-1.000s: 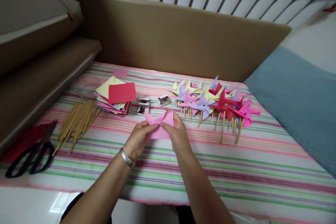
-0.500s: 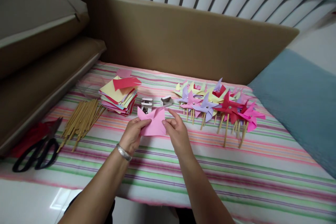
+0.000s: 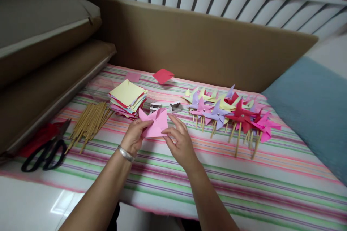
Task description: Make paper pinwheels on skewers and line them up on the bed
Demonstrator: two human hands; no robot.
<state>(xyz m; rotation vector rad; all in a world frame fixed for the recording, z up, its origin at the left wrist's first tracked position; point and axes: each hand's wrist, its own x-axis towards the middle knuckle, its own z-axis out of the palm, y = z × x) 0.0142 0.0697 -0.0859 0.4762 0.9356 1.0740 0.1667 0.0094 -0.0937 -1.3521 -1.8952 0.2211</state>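
Note:
My left hand point(image 3: 135, 136) pinches a cut pink paper square point(image 3: 155, 124) with folded-in corners, held just above the striped cloth point(image 3: 244, 184). My right hand point(image 3: 181, 140) holds the paper's right lower edge with thumb and fingers. Behind the paper lie small white boxes of pins point(image 3: 155, 107) and another box point(image 3: 176, 106). A stack of coloured paper squares point(image 3: 128, 98) with a yellow sheet on top sits to the left. A loose red square point(image 3: 163, 75) lies near the cardboard wall.
Several finished paper pinwheels point(image 3: 230, 113) on wooden sticks lie at the right. A bundle of wooden sticks point(image 3: 89, 122) and black scissors point(image 3: 45, 151) lie at the left. A brown cardboard panel point(image 3: 203, 43) stands behind; a blue cushion point(image 3: 311, 112) is at the right.
The red sheet that lay on top of the paper stack has lifted off and landed near the cardboard wall. My hands kept folding the pink paper, which shifted slightly left.

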